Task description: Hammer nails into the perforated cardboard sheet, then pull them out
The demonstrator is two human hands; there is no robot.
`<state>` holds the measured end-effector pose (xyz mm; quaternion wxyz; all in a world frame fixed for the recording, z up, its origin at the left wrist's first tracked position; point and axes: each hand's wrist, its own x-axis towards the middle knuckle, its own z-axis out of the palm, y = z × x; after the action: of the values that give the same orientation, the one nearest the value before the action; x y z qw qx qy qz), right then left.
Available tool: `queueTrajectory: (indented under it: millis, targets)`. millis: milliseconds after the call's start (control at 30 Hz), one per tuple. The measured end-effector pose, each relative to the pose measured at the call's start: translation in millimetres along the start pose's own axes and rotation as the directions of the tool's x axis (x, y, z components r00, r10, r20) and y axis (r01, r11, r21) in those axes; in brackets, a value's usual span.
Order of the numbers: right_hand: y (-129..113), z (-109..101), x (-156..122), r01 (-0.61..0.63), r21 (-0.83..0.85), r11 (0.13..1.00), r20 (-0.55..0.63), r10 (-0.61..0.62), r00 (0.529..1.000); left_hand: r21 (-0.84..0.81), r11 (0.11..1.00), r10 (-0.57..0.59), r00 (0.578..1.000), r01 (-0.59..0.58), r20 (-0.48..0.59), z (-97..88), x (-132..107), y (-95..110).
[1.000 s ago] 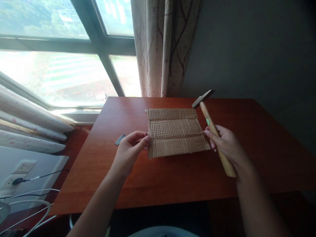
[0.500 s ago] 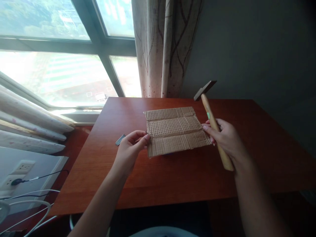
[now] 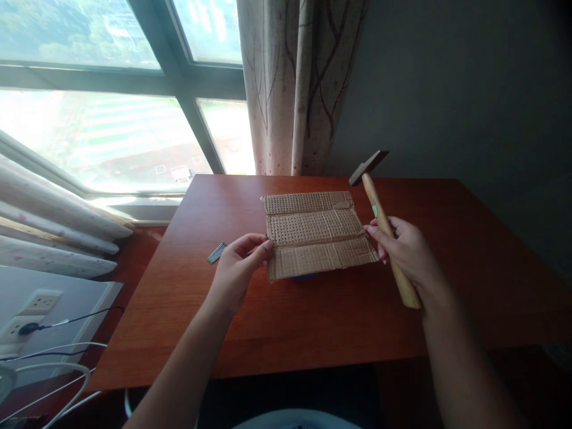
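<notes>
A brown cardboard sheet (image 3: pixel 315 232), punched with rows of small holes, lies at the back middle of a red-brown wooden table (image 3: pixel 313 322). Its near edge is raised a little, and something blue shows beneath it. My left hand (image 3: pixel 236 268) is closed in a pinch on the sheet's left edge. My right hand (image 3: pixel 409 253) is wrapped round the wooden handle of a hammer (image 3: pixel 373 193). The dark hammer head points up and away, and the fingertips touch the sheet's right edge. A small bundle of nails (image 3: pixel 217 252) lies on the table just left of my left hand.
A patterned curtain (image 3: pixel 299 89) hangs behind the table beside a large window (image 3: pixel 102 131). A grey wall is at the right. Left of the table are a rolled blind, a wall socket (image 3: pixel 38 301) with a plugged cable, and loose white cables (image 3: pixel 53 381).
The cardboard has shifted slightly away and left, its near edge lifted between both hands. The hammer has risen a little. The nail seen at my left fingertips earlier no longer shows.
</notes>
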<state>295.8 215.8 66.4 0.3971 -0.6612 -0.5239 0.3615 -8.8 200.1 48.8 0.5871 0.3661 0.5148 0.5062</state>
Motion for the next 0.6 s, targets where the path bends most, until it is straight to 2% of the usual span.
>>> queueTrajectory:
  millis: [333,600]
  targets:
    - [2.2,-1.9,-7.3,-0.014,0.005,1.000,0.008,0.014,1.000,0.006,1.000,0.007,1.000,-0.007,0.008,-1.6,7.1,4.2]
    - [10.3,-4.7,-7.7,0.002,-0.086,0.996,0.015,0.000,1.000,0.021,1.000,0.004,1.000,-0.005,0.013,-2.7,8.2,-0.7]
